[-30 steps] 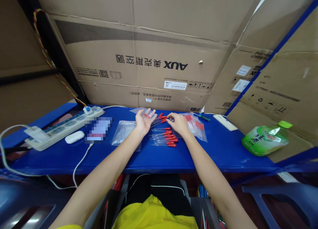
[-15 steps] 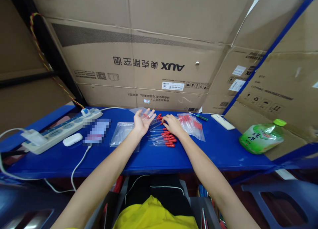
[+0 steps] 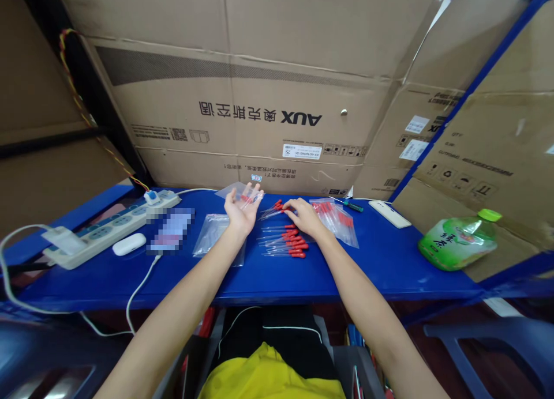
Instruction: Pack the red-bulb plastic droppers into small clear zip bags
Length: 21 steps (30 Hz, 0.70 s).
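Over the back of the blue table, my left hand [image 3: 243, 211] holds a clear plastic bag [image 3: 225, 191], its palm turned up. Something red shows through the film by the fingers. My right hand [image 3: 302, 215], thumb and fingertips together, is closed on the red end of a dropper [image 3: 283, 209]. Loose droppers [image 3: 294, 243] with clear thin stems and red bulbs lie in a row between my hands, bulbs to the right. Just right of my right hand lie clear bags filled with red-bulbed droppers [image 3: 341, 223]. Below my left hand rests a stack of clear bags [image 3: 212, 237].
On the left are a power strip [image 3: 116, 226], a white earbud case [image 3: 128, 244] and a phone [image 3: 173, 230] on a cable. A green-handled screwdriver [image 3: 352, 205], a white phone-like slab [image 3: 389, 213] and a green bottle [image 3: 459, 243] lie right. Cardboard [image 3: 259, 99] walls the back.
My left hand has moved slightly left with the bag, away from my right hand. My right hand stays by the upper droppers, nearly still.
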### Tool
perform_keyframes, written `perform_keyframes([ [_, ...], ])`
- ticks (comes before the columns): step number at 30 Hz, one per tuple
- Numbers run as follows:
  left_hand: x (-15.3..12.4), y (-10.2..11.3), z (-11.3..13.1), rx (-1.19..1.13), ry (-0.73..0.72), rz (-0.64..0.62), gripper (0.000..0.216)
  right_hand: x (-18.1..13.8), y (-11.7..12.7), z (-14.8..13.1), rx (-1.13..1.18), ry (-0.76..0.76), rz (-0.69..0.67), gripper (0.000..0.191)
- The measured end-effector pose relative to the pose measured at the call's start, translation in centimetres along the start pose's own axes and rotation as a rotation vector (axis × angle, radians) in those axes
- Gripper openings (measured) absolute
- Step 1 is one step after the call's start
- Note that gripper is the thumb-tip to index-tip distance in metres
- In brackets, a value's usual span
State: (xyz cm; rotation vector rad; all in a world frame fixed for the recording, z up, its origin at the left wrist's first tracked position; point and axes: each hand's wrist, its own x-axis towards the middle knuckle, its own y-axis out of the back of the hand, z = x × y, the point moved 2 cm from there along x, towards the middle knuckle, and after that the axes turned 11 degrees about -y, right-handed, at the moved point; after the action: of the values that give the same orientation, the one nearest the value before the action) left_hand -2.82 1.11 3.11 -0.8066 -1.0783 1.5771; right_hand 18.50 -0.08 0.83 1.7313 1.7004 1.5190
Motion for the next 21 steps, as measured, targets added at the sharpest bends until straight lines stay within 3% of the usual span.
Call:
perform_keyframes([
  [8,1.6,1.0,1.2,-0.046,-0.073,0.083,0.023,-1.0,3.0,-3.1,0.233,0.076,0.324,0.012],
  [16,-0.3,0.5,-1.2,0.055,0.05,-0.002,0.022,-1.1,0.8,-4.9,0.121,0.085,0.255,0.016],
  [21,-1.7,0.3,-2.5,0.105,0.168,-0.058,0.04,-1.1,-0.5,-4.8,0.021,0.073,0.221,0.018],
])
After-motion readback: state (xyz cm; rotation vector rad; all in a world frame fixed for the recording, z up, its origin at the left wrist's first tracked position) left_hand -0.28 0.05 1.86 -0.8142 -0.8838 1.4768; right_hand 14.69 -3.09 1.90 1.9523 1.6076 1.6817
